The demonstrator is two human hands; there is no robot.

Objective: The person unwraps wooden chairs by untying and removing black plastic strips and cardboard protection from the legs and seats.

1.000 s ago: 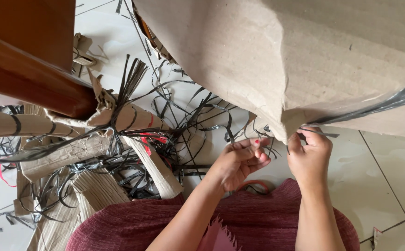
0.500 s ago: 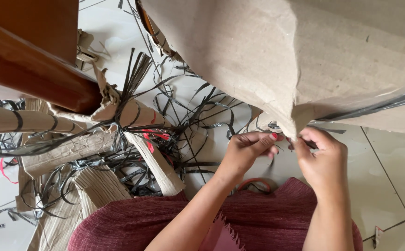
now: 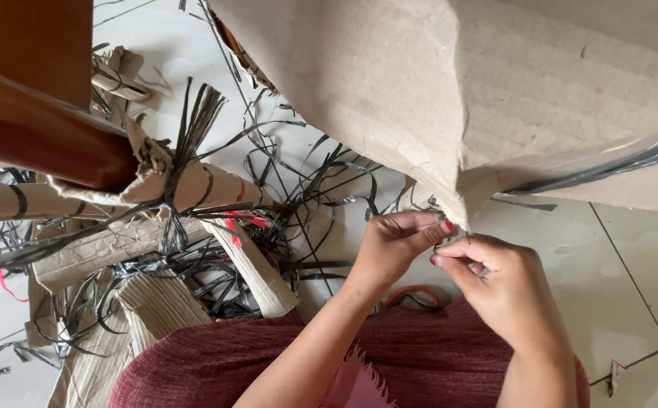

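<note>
A large brown cardboard sheet [image 3: 449, 91] hangs over me, folded down to a torn corner near the middle of the head view. My left hand [image 3: 393, 245] pinches that corner's tip with thumb and fingertips. My right hand [image 3: 499, 283] pinches a thin dark strap end [image 3: 449, 242] right beside it, fingertips almost touching the left hand's. A grey strip of tape [image 3: 608, 170] runs along the sheet's lower edge at the right.
A heap of black plastic straps [image 3: 298, 196] and rolled cardboard pieces [image 3: 193, 189] lies on the white tiled floor [image 3: 631, 272] at the left. A brown wooden furniture part [image 3: 34, 128] stands at the upper left. My dark red garment [image 3: 215, 363] fills the bottom.
Both hands have closed in on the cardboard's corner and drifted slightly left. The right hand now pinches at the tip beside the left hand.
</note>
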